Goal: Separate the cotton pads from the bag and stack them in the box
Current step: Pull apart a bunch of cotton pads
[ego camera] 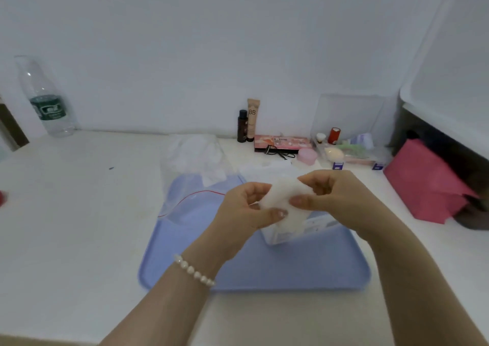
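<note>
Both hands hold white cotton pads (284,198) above a blue tray (264,266). My left hand (246,208) pinches the pads' left side, thumb on top. My right hand (333,194) pinches the right side from above. Directly beneath the pads stands a small clear box (299,230) on the tray, partly hidden by the pads and my hands. A clear zip bag (195,184) with a red seal line lies at the tray's back left, holding more white pads.
A plastic water bottle (46,99) stands at the back left. Cosmetics tubes (250,122), a palette (281,143), a pink jar (307,156) and a clear organiser (352,144) line the back wall. A pink bag (426,184) sits at the right under a white cabinet.
</note>
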Demonstrator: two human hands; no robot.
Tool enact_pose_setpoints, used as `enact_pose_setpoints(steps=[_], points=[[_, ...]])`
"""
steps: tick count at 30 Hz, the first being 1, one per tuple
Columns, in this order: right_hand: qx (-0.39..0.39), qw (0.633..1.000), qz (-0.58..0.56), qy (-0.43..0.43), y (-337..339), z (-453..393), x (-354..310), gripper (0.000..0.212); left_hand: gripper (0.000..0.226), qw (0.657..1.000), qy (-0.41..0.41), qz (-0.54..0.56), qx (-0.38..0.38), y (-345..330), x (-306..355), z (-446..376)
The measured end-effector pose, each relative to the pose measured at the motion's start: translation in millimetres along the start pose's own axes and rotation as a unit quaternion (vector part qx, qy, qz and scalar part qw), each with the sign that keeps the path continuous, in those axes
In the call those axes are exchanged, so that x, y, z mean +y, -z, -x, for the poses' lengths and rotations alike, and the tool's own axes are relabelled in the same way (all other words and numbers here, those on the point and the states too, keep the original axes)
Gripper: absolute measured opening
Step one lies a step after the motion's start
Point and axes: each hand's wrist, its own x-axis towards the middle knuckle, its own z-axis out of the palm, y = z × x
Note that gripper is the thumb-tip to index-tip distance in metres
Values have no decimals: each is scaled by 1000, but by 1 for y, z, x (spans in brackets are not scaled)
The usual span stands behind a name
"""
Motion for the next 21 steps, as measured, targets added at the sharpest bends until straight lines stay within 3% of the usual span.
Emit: enact_pose_setpoints(steps=[4,8,10,12,16,19,21], points=[[220,970,96,48,1,0,10,22,34,993,-54,-4,110,-20,-4,-12],[166,986,-9,-10,-4,-2,-6,76,39,974,-144,-105,139,-45,2,-25],[164,985,-38,-37,1,-8,-12,83,38,955,-209,-176,119,-53,3,-28],[161,984,-48,-58,7,-15,-13,72,37,937,-250,-228,82,-51,2,-27],[154,985,-3,-76,13,-26,2,25,39,905,-284,-316,0,-32,-6,-25],[134,984,65,-96,13,-34,19,25,30,901,-247,-356,21,-21,-14,-24],[124,978,132,-102,12,-35,27,26,33,873,-246,-420,25,-14,-22,-26]])
